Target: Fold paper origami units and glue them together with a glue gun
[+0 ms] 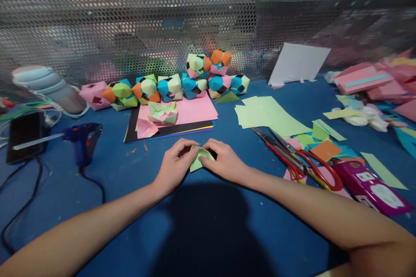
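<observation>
Between my two hands is a small piece of light green folded paper [196, 164], held just above or on the blue table [136, 225]. My left hand [175, 162] pinches its left side, the thumb on top. From the other side my right hand [225, 160] grips it, thumb across the near face. Parts of the paper are hidden by my fingers. Beyond my hands, a green folded paper piece [162, 113] and a pink one [147, 127] lie on a stack of coloured sheets [195, 112].
Several folded paper balls [170, 87] line the mesh wall [146, 47]. A glue gun [82, 138], phone [26, 136] and grey bottle [52, 88] are at left. Right are green sheets [269, 114], red-handled scissors [320, 166], a purple case [373, 188] and paper scraps [326, 150].
</observation>
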Available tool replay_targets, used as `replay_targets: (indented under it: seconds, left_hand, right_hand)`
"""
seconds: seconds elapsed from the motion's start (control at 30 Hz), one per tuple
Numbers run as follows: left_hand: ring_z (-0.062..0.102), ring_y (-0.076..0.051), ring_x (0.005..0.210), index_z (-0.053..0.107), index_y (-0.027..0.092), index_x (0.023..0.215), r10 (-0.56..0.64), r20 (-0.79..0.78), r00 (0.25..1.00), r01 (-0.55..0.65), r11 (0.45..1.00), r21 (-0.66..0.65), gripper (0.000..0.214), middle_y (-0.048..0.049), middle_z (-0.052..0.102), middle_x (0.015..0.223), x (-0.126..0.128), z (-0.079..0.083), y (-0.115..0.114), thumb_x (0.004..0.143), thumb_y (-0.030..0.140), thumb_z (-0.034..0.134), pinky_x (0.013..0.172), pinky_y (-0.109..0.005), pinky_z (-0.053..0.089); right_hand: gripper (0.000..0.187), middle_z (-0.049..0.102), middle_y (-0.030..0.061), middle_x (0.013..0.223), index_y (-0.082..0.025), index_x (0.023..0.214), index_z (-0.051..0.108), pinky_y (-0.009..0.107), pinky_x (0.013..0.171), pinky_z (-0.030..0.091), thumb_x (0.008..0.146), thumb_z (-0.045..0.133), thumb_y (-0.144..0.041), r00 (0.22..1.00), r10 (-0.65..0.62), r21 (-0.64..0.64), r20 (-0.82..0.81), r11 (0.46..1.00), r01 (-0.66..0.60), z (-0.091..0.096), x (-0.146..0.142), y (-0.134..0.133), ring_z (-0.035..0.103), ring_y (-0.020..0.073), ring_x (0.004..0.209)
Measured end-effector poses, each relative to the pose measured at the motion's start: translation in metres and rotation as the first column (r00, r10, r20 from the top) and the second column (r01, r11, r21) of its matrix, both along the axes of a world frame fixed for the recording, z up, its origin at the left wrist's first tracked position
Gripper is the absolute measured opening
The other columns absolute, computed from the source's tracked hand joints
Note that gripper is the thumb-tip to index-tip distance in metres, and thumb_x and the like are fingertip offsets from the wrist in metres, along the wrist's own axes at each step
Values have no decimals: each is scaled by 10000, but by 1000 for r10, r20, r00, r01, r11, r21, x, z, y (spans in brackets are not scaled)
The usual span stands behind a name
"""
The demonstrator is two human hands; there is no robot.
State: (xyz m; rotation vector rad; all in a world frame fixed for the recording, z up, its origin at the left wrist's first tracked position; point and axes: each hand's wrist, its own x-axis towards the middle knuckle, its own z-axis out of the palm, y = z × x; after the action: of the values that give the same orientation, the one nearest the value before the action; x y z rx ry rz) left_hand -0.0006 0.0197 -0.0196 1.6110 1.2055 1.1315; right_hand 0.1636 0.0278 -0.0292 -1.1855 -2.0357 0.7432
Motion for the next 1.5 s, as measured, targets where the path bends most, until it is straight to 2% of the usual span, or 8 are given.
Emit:
replay_targets:
  seconds: [0.27, 0.47, 0.67, 0.8, 0.97, 1.13, 1.3, 1.5]
  left_hand:
    - [622, -156, 863, 617, 181, 900, -67, 50, 996, 69, 997, -42, 213, -30, 639, 925, 1, -11, 3, 688, 193, 601, 766, -279, 511]
    - [628, -150, 791, 621, 173, 870, 8, 0, 1000, -8, 998, -56, 177, -22, 678, 859, 0, -12, 5, 699, 198, 589, 728, -274, 507]
    - [594, -138, 702, 630, 173, 866, 80, -94, 992, -85, 995, -48, 157, -6, 669, 807, -2, -9, 5, 719, 202, 581, 626, -244, 473]
    - [585, -138, 723, 641, 175, 852, 70, -110, 991, -72, 997, -12, 176, -6, 664, 817, -1, -9, 5, 692, 167, 565, 643, -241, 463]
    - [571, -140, 726, 665, 182, 814, 55, -133, 990, -57, 998, -8, 163, -1, 650, 796, 0, -5, 5, 684, 182, 566, 676, -248, 453]
    - [541, -124, 667, 648, 165, 790, 131, -60, 990, -137, 982, -128, 137, 12, 635, 756, -1, -4, 5, 685, 225, 583, 632, -230, 422]
    - [496, -108, 603, 618, 160, 802, 94, -44, 995, -100, 979, -178, 158, 38, 588, 684, 0, -2, 5, 686, 267, 613, 576, -213, 400]
    - [529, -121, 667, 604, 163, 862, 53, -65, 996, -62, 988, -142, 204, 27, 601, 764, 0, -2, 4, 705, 292, 619, 620, -223, 426]
  right_hand:
    - [81, 543, -22, 733, -192, 744, 537, 274, 663, 378, 772, 583, -131, 998, -36, 6, -49, 999, 36, -4, 2, 2, 498, 128, 686]
    - [61, 551, -16, 734, -187, 753, 561, 276, 671, 372, 775, 589, -138, 999, -42, 24, -25, 999, 42, -2, 1, 0, 506, 127, 688]
    - [165, 648, 53, 824, -162, 908, 634, 324, 726, 342, 902, 502, -260, 992, 3, 293, 127, 955, -40, 2, 4, -5, 555, 159, 758]
    - [322, 672, 67, 783, -154, 834, 662, 334, 726, 324, 968, 377, -221, 981, -9, 383, 193, 921, -67, -2, 7, -2, 577, 155, 736]
    - [290, 684, 51, 775, -156, 843, 668, 321, 729, 324, 961, 414, -231, 983, -9, 391, 183, 918, -65, -6, 7, 1, 594, 147, 734]
    - [195, 647, 31, 764, -137, 875, 647, 311, 713, 327, 845, 623, -329, 992, -63, 386, 109, 922, 16, -6, 6, 1, 569, 144, 700]
    - [245, 558, -14, 659, -170, 666, 547, 293, 696, 319, 901, 521, -234, 996, -80, 321, 47, 945, 60, -5, 5, 2, 505, 112, 628]
    - [234, 528, -22, 667, -185, 672, 495, 281, 695, 318, 899, 502, -243, 995, -103, 275, 11, 957, 96, -1, 5, 2, 470, 114, 639]
